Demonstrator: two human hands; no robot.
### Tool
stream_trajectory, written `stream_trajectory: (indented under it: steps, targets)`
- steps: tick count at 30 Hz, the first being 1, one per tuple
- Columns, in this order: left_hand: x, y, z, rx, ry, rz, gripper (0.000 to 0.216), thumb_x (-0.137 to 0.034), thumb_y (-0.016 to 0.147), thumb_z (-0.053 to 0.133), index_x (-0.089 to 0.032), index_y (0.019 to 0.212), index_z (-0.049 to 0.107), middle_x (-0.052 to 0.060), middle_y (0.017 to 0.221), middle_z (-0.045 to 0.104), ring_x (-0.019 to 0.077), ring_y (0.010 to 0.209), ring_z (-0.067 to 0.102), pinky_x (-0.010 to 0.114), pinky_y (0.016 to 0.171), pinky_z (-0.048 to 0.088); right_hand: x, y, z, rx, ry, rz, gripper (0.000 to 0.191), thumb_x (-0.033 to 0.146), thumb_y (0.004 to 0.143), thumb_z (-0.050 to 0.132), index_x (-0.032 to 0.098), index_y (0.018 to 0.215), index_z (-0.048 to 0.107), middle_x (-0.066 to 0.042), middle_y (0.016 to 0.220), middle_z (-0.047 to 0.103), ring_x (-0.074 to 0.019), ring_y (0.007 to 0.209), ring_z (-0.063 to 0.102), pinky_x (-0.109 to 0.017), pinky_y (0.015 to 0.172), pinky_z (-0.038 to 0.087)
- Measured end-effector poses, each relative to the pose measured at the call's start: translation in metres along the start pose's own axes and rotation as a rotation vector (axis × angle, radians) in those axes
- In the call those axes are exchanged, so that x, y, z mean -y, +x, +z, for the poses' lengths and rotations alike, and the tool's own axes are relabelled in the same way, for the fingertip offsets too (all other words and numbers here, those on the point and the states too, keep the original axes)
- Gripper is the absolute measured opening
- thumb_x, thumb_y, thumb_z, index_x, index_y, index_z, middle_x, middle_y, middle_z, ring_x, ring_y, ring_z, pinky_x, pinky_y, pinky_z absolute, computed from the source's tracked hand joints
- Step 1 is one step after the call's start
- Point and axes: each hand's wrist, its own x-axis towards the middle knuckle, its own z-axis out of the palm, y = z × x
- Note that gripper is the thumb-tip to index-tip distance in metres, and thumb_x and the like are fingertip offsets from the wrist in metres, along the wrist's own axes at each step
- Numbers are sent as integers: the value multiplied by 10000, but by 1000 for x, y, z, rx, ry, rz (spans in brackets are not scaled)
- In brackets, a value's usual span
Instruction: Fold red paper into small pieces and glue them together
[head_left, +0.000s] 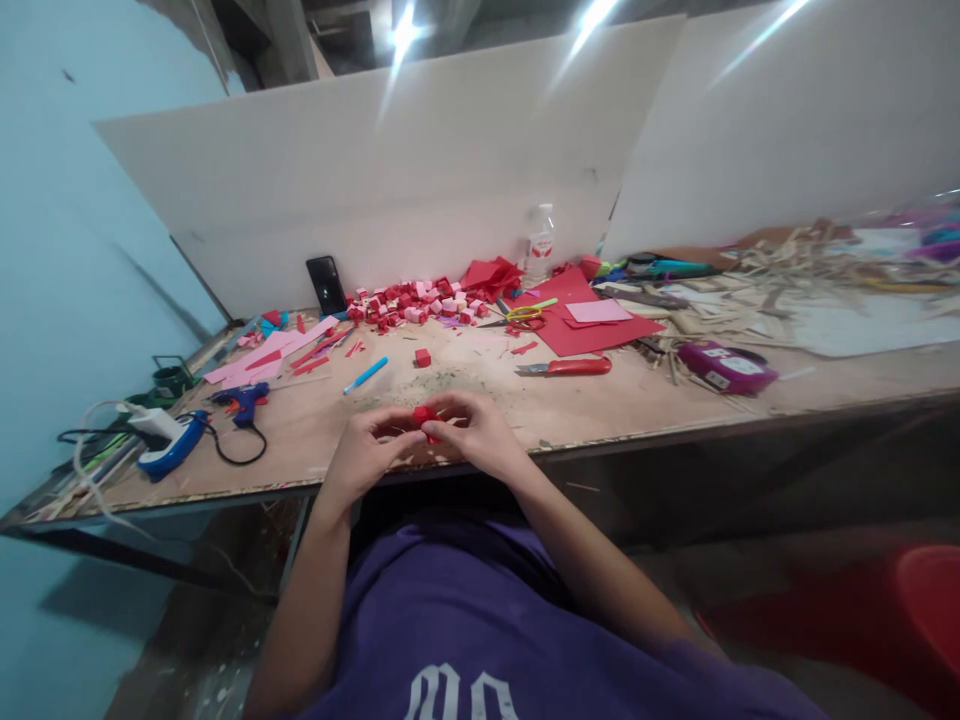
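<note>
Near the table's front edge, my left hand (373, 447) and my right hand (474, 432) meet around a small red folded-paper piece (422, 414). Thumbs and fingertips of both hands are closed on it, and they hide part of its shape. Just beyond them a small red paper cube (423, 357) sits alone on the wooden table (480, 385). A blue pen (366, 375) lies to its left. Right of my hands is a red-handled utility knife (564, 367).
Many red and pink paper cubes (420, 303) are heaped at the back, beside yellow-handled scissors (523, 317) and red paper sheets (577, 325). A blue glue gun (244, 400) and a power strip (171, 447) lie left. A phone (326, 285) and a bottle (539, 245) stand behind.
</note>
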Motion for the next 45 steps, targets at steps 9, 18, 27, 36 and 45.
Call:
stream_trajectory:
  steps: [9, 18, 27, 36, 45]
  targets:
    - [2, 2, 0, 17, 30, -10, 245, -354, 755, 827, -166, 910, 803, 91, 938, 820, 267, 867, 781, 342, 793, 622, -3, 0, 0, 1, -24, -4, 174, 324, 794, 783, 177, 884, 757, -33, 853, 761, -171, 729, 699, -270, 654, 545]
    - [2, 5, -1, 5, 34, -30, 192, -298, 747, 772, -157, 877, 765, 83, 885, 809, 253, 836, 778, 332, 785, 611, 4, -4, 0, 43, 14, 59, 184, 290, 809, 768, 170, 949, 765, -32, 855, 769, -174, 713, 729, -253, 618, 562]
    - [8, 6, -1, -37, 90, 25, 158, -309, 807, 731, -165, 864, 763, 75, 867, 799, 236, 809, 767, 322, 768, 600, 6, -5, 0, 82, -24, 15, 166, 307, 875, 715, 180, 953, 789, -41, 878, 795, -197, 790, 753, -288, 710, 596]
    - [13, 6, -3, -36, 104, 35, 184, -326, 840, 720, -154, 896, 756, 74, 900, 799, 221, 843, 763, 315, 818, 600, 6, -3, -1, 37, -92, -90, 177, 274, 901, 663, 178, 921, 810, -62, 935, 817, -219, 873, 751, -317, 808, 581]
    - [11, 6, -3, -67, 84, 29, 203, -334, 838, 728, -150, 912, 770, 77, 906, 802, 223, 835, 757, 307, 793, 588, 4, -2, -2, 47, -54, -63, 232, 293, 902, 664, 194, 1026, 834, -68, 933, 818, -231, 885, 758, -333, 795, 587]
